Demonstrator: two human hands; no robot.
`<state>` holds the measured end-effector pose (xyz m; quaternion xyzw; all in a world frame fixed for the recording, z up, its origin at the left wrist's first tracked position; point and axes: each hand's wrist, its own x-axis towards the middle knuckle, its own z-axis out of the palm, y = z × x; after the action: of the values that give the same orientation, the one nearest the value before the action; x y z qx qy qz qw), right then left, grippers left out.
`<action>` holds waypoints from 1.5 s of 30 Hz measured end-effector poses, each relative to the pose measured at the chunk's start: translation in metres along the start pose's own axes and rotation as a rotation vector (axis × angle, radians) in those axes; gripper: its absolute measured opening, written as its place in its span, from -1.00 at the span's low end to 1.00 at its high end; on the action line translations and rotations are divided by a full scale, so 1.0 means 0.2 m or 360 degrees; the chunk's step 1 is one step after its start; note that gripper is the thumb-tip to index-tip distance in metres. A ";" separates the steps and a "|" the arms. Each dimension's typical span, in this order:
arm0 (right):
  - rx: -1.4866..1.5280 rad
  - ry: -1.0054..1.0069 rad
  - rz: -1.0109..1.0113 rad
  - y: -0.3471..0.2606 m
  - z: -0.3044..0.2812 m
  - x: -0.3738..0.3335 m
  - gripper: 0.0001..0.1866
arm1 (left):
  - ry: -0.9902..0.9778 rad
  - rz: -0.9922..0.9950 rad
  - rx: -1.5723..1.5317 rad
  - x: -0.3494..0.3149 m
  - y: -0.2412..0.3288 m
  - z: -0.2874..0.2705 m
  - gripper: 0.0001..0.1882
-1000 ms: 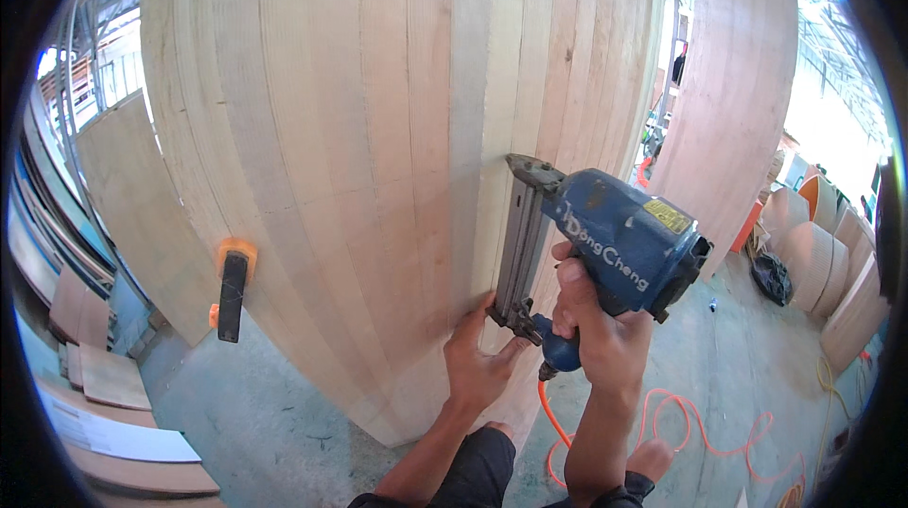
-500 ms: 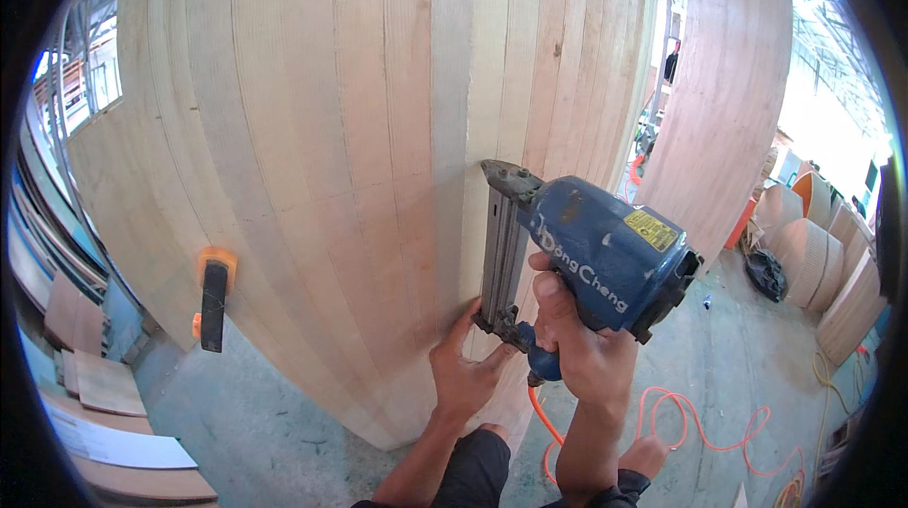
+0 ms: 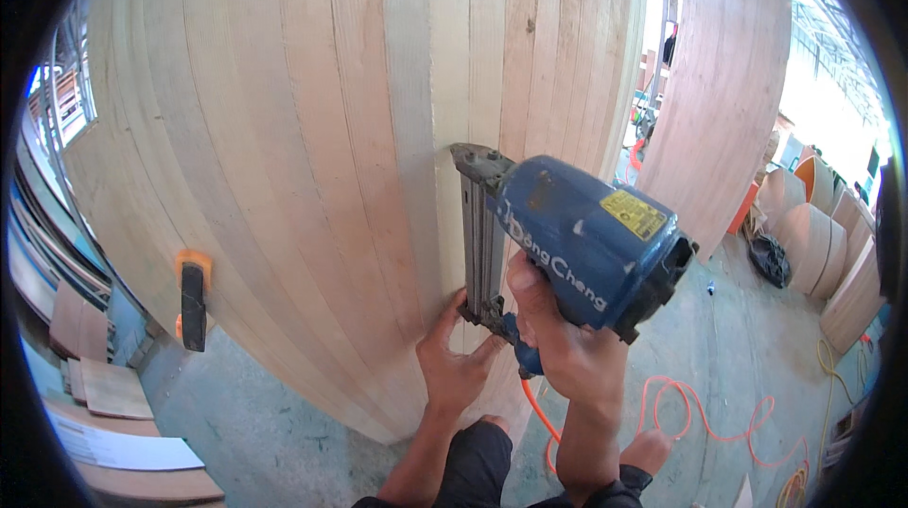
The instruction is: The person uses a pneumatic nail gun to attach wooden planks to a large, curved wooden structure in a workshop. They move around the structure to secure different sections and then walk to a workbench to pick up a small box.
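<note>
A blue pneumatic nail gun (image 3: pixel 591 224) with a black nose and a long grey magazine is held against a large curved panel (image 3: pixel 312 130) of pale wooden strips. Its nose meets the panel near a seam between strips. My right hand (image 3: pixel 563 347) is closed around the gun's handle; the palm side is hidden. At the bottom end of the magazine, my left hand (image 3: pixel 452 361) grips with thumb and forefinger, its fingertips close to the wood. An orange air hose (image 3: pixel 539 413) runs down from the handle's base.
An orange and black clamp (image 3: pixel 194 300) sits on the panel's left edge. Another tall wooden panel (image 3: pixel 724 82) stands at right. Wooden boards (image 3: pixel 113 390) are stacked at lower left. Curved wooden pieces (image 3: pixel 813 243) and a black bag (image 3: pixel 768 260) lie farther right. Hose loops cross the floor.
The whole view has shifted a little, so the panel, clamp and nail gun appear farther left. Both hands keep their hold, and the nose stays at about the same spot on the wood.
</note>
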<state>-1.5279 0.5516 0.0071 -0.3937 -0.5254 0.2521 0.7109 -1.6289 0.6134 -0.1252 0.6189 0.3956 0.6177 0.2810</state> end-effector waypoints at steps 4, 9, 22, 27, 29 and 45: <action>-0.0024 0.0082 -0.0131 0.02 -0.06 0.01 -0.76 | -0.0040 0.0027 -0.0055 -0.01 -0.02 0.02 -0.22; 0.0032 0.0119 0.0071 0.01 -0.05 0.05 -0.74 | -0.0089 0.0050 -0.0047 0.03 -0.03 0.06 -0.21; -0.0078 0.0059 -0.0067 0.06 -0.10 0.06 -0.73 | -0.0097 -0.0006 -0.0039 0.03 -0.04 0.09 -0.18; -0.0107 0.0071 -0.0042 0.05 -0.10 0.06 -0.73 | -0.0106 0.0002 -0.0045 0.04 -0.05 0.09 -0.18; -0.0072 0.0068 -0.0026 0.04 -0.10 0.07 -0.73 | -0.0114 -0.0012 -0.0069 0.04 -0.04 0.09 -0.17; 0.0093 0.0168 0.0100 0.01 -0.19 0.14 -0.74 | -0.0135 0.0062 -0.0102 0.07 -0.03 0.16 -0.15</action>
<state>-1.4830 0.5635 0.0165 -0.4018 -0.4671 0.2684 0.7405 -1.5989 0.6332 -0.1258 0.6429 0.3511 0.6085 0.3051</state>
